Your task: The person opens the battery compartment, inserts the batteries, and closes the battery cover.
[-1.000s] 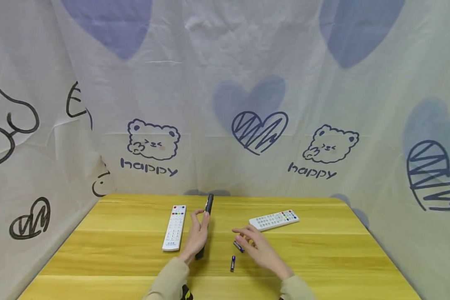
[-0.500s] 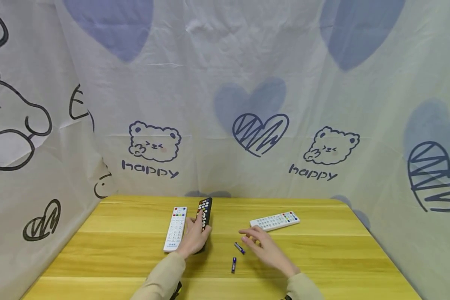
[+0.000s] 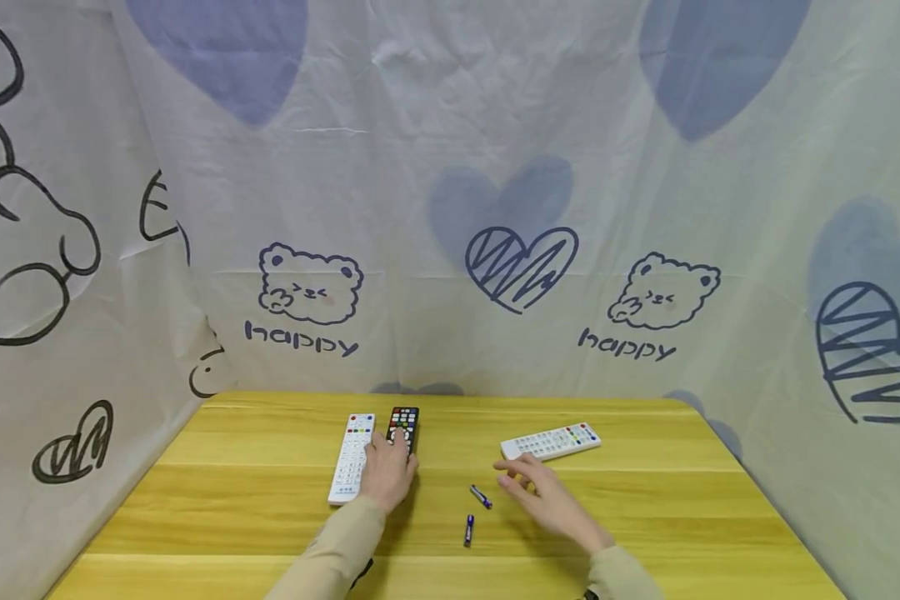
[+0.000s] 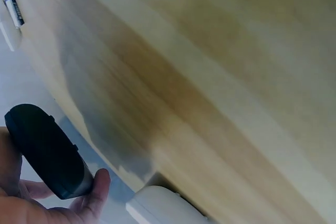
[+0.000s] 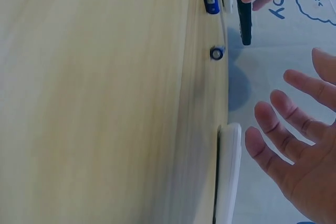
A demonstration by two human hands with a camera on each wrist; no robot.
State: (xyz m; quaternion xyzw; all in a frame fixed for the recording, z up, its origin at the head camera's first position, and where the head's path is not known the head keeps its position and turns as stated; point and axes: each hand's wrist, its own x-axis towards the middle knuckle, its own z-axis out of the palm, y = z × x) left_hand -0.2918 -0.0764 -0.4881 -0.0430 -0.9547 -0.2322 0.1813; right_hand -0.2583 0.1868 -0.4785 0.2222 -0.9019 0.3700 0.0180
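My left hand (image 3: pixel 388 473) grips a black remote control (image 3: pixel 403 415) by its sides, buttons facing up, just right of a white remote (image 3: pixel 351 458). In the left wrist view the black remote (image 4: pixel 47 153) shows its dark end between thumb and fingers, raised over the wood. My right hand (image 3: pixel 547 500) hovers with fingers spread and relaxed, holding nothing. It is nearest to a second white remote (image 3: pixel 551 441), whose near end the fingers overlap in the head view. Two small blue batteries, an upper battery (image 3: pixel 481 497) and a lower battery (image 3: pixel 468 531), lie between the hands.
All of this is on a yellow wood-grain table (image 3: pixel 667 517). Pale cloth (image 3: pixel 435 108) printed with hearts and bears hangs behind the table and along both sides.
The black remote has turned from edge-on to buttons up and come lower, beside the left white remote. My right hand has drifted slightly right, away from the batteries.
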